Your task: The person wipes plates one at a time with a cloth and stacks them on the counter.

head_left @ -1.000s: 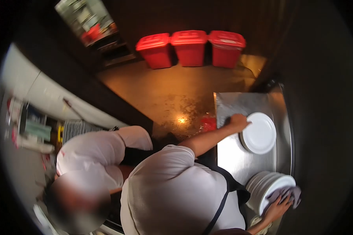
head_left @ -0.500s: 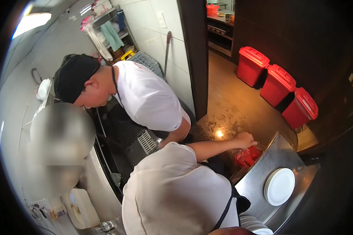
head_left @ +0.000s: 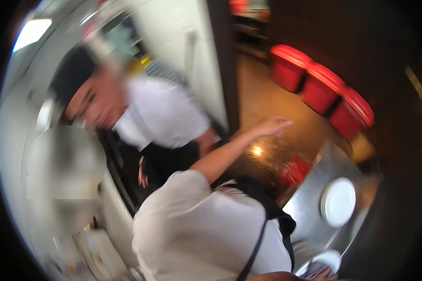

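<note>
My left arm reaches out over the floor, and my left hand (head_left: pixel 277 125) is blurred, with fingers looking stretched and apart and nothing visible in them. Below it, apart from the hand, is a red bundle with a shiny, plastic-like look (head_left: pixel 295 170) beside the metal counter (head_left: pixel 309 206). At the bottom edge, my right hand (head_left: pixel 327 275) is partly cut off and closed on a greyish cloth (head_left: pixel 315 270). That cloth lies against a white plate (head_left: pixel 329 258). More white plates (head_left: pixel 338 202) sit stacked on the counter.
A co-worker in a white shirt (head_left: pixel 162 112) and black cap stands to the left, head turned this way. Several red lidded bins (head_left: pixel 321 89) line the dark wall. A white container (head_left: pixel 101 253) stands on the left-hand worktop. The wet-looking floor (head_left: pixel 253 107) reflects light.
My left hand has left the red bundle and moved up and left. My right hand with the cloth has come into view. The co-worker has raised and turned their head.
</note>
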The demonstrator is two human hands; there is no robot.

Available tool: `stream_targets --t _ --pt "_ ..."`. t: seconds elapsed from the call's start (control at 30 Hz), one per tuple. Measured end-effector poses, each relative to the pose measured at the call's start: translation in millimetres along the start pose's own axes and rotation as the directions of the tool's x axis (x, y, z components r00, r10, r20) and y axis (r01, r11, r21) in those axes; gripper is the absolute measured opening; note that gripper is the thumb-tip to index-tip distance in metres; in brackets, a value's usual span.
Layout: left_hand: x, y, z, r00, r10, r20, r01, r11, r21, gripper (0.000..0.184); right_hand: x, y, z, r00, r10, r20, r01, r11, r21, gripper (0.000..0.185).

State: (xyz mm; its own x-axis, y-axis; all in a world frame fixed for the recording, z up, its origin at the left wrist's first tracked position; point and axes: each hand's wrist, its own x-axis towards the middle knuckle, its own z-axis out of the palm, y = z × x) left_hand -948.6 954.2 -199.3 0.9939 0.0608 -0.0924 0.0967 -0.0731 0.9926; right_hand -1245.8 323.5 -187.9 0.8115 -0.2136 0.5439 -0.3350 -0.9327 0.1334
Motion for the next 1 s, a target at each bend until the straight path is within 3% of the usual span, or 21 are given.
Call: stream_targets --t 0.03,0.07,0.1,0.13,0.2,0.23,0.3,0.33,0.37,0.4,0.43,0.5,0.53,0.63,0.73,0.8,0.87,1.0 --pt "3.0 24.0 17.8 0.991 -0.024 0.131 0.018 0.999 0.048 0.042 -1.4 15.8 17.7 0.993 0.115 0.018 -0.114 0.992 -0.061 0.061" --pt "5.9 47.8 38.6 0.958 -0.033 0.286 0.015 0.998 0.064 0.042 -1.6 14.7 9.2 0.93 0.27 0.248 -0.271 0.962 -0.03 0.065" --pt "10.8 77.3 62.6 0.899 0.008 0.437 -0.058 0.993 0.1 0.042 3.5 -19.1 -22.7 0.895 0.363 0.259 -0.34 0.931 -0.132 0.064" --pt "12.0 109.2 94.4 0.833 0.041 0.552 -0.125 0.986 0.115 0.042 -1.5 -22.3 -28.1 0.918 0.345 0.197 -0.321 0.936 -0.143 0.063" --pt "6.6 195.2 161.4 0.575 0.363 0.733 -0.368 0.915 -0.165 0.039 5.9 -29.3 -39.4 0.901 0.38 0.209 -0.361 0.924 -0.124 0.061" --pt "-2.6 233.1 196.2 0.473 0.431 0.768 -0.398 0.882 -0.25 0.039 0.5 -24.3 -40.7 0.897 0.393 0.204 -0.375 0.919 -0.122 0.061" --pt "-41.4 297.3 244.3 0.251 0.384 0.889 -0.61 0.776 -0.163 0.039 -4.8 -16.0 -31.4 0.924 0.337 0.183 -0.333 0.941 -0.054 0.061" --pt "-43.9 305.2 281.4 0.019 0.506 0.862 -0.758 0.569 -0.317 0.042 -9.9 -8.1 -24.8 0.923 0.327 0.201 -0.318 0.945 -0.077 0.061" --pt "-39.6 313.8 318.2 -0.136 0.532 0.836 -0.765 0.48 -0.429 0.043 -1.4 -7.0 -18.4 0.92 0.312 0.236 -0.304 0.95 -0.072 0.062" --pt "-44.8 325.7 347.7 -0.187 0.466 0.865 -0.782 0.462 -0.418 0.044 0.0 -8.4 -20.6 0.927 0.29 0.237 -0.281 0.957 -0.069 0.063" --pt "-42.8 327.6 389.2 -0.218 0.454 0.864 -0.808 0.412 -0.42 0.043 3.8 -14.1 -26.0 0.905 0.319 0.281 -0.305 0.948 -0.094 0.064" --pt "-59.2 345.9 399.8 -0.115 0.319 0.941 -0.782 0.555 -0.284 0.041 3.2 -23.5 -35.7 0.908 0.316 0.275 -0.308 0.948 -0.073 0.06" --pt "-64.6 351.2 399.3 -0.104 0.316 0.943 -0.78 0.563 -0.275 0.041 2.0 -23.1 -37.5 0.922 0.294 0.253 -0.286 0.956 -0.068 0.059" --pt "-72.8 359.3 409.2 -0.109 0.278 0.954 -0.77 0.583 -0.258 0.044 -4.1 -43.1 -53.2 0.972 0.231 -0.037 -0.231 0.973 -0.003 0.053" --pt "-60.6 364.0 452.1 -0.081 0.226 0.971 -0.806 0.558 -0.198 0.049 -1.4 -48.0 -66.2 0.978 0.206 -0.019 -0.207 0.977 -0.046 0.054" --pt "-52.3 363.4 470.7 -0.083 0.238 0.968 -0.763 0.61 -0.215 0.053 -15.8 -2.0 -11.3 0.989 0.084 -0.118 -0.072 0.992 0.1 0.061" --pt "-44.5 363.8 482.7 -0.075 0.204 0.976 -0.763 0.619 -0.189 0.056 -19.6 -5.0 -11.3 0.981 0.167 -0.099 -0.172 0.984 -0.043 0.061" --pt "-29.9 369.3 513.5 -0.031 0.117 0.993 -0.742 0.663 -0.101 0.062 -18.3 -3.4 -12.5 0.984 0.166 -0.063 -0.172 0.977 -0.127 0.061"
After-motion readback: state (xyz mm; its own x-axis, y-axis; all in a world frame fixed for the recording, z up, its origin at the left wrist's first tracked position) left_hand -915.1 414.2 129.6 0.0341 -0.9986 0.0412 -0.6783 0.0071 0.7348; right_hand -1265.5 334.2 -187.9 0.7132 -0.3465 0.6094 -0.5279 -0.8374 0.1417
